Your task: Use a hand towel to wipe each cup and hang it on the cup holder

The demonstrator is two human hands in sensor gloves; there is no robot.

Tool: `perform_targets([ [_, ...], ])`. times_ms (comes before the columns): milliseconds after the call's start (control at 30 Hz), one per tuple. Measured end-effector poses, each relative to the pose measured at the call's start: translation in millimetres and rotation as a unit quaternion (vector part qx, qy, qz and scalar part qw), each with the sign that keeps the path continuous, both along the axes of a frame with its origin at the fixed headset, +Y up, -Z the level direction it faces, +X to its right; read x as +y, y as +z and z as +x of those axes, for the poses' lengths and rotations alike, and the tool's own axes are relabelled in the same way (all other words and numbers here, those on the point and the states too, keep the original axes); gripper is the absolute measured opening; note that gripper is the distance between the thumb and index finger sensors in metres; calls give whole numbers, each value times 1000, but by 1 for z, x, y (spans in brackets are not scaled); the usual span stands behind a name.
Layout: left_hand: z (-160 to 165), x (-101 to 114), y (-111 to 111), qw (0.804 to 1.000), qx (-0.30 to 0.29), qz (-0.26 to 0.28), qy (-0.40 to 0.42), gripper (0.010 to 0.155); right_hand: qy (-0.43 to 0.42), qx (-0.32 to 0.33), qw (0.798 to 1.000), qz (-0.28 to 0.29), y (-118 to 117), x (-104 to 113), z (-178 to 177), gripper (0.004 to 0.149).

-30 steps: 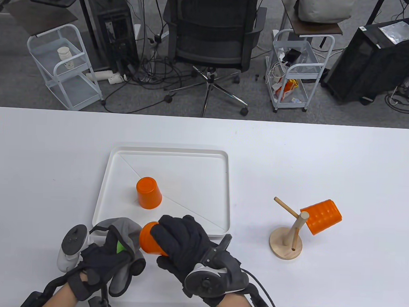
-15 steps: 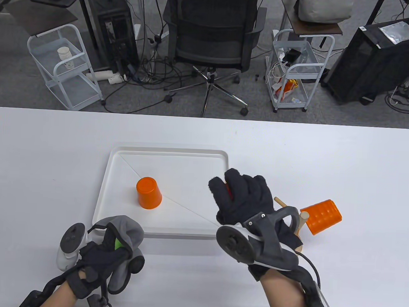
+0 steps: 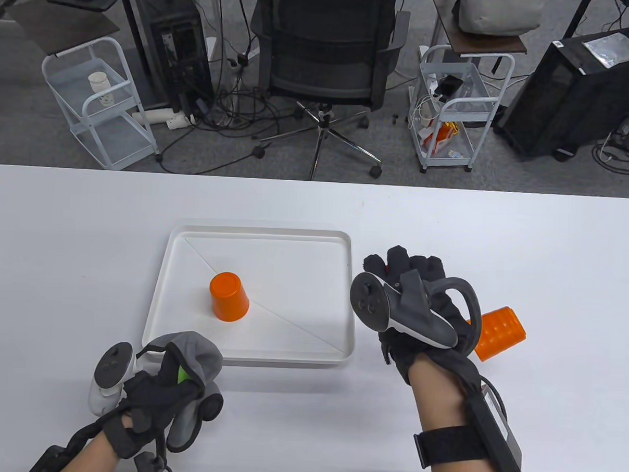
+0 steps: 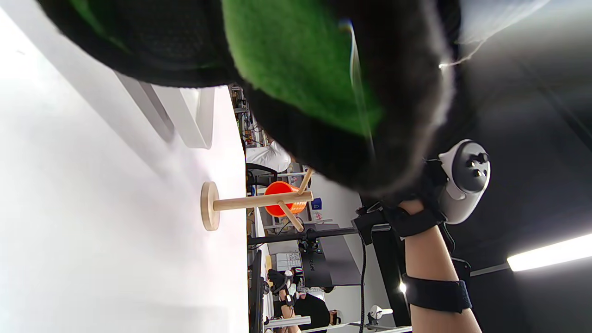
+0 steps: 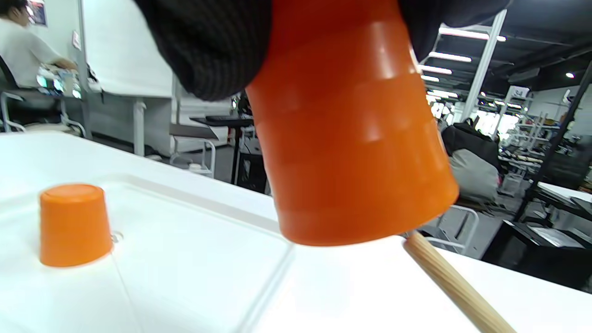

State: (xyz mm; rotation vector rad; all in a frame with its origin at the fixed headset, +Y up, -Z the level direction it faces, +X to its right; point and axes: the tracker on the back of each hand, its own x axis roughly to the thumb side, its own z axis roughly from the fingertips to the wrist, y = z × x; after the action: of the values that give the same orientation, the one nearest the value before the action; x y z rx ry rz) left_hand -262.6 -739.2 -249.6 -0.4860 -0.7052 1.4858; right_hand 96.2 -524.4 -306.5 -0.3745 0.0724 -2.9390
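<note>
A: Left hand (image 3: 154, 396)?
B: Low at the worktop's (image 3: 58, 266) near edge, left of centre, back up, tracker (image 3: 109, 378) on its left side. Grip is closed round the grey hand towel (image 3: 197, 353), bunched over the fingers.
A: Tray?
B: White tray (image 3: 309, 358) mid-worktop, one orange cup (image 3: 229, 297) upside down inside it.
A: Right hand (image 3: 413, 308)?
B: Raised just past the tray's right edge, forearm running up from the near edge, tracker (image 3: 389, 307) on top. Grip wraps a second orange cup (image 5: 351, 138), mouth down, rim just beside a wooden peg (image 5: 451, 282).
A: Cup holder (image 4: 249, 203)?
B: Right half of the worktop, mostly under the hand. A ribbed orange cup (image 3: 498, 332) hangs on its right peg.
</note>
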Motion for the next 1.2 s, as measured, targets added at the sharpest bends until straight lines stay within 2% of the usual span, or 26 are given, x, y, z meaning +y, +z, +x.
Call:
perform_targets([
  [533,0,0,0,1000,-5,3,2,84,32,-72,993,-87,-24,-29,19,67],
  [1200,1,0,0,1000,-8,5,12,83,83,-106,983,-123,-39,-58,14,69],
])
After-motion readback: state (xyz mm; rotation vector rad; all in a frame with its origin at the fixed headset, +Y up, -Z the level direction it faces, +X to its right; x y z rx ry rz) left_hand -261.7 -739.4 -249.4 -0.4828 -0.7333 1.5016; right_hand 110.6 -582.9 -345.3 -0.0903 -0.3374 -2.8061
